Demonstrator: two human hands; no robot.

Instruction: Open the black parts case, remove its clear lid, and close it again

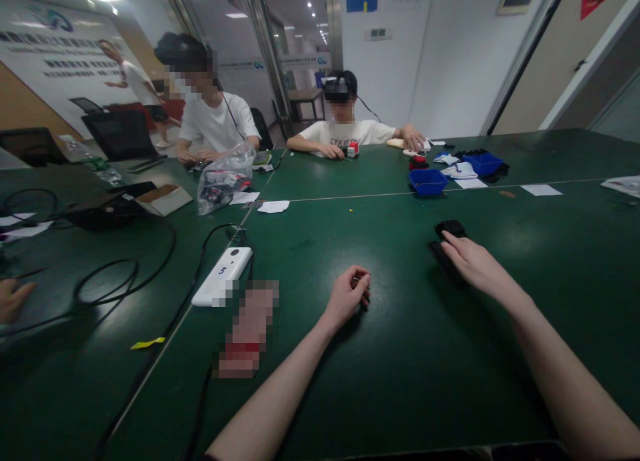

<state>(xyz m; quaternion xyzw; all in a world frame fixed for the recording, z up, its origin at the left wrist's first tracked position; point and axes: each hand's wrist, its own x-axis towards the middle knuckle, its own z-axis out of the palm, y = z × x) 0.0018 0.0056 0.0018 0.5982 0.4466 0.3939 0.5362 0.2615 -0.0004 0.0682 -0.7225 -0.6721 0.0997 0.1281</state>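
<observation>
My left hand rests on the green table, its fingers curled into a loose fist round a small dark piece that I cannot make out. My right hand lies to the right of it, fingers stretched forward and resting on a black object on the table. Part of that black object is hidden under the fingers.
A white device marked 5 and black cables lie to the left. Blue bins and white papers stand farther back. Two seated people work at the far side, near a clear plastic bag. Another person's hand shows at the left edge.
</observation>
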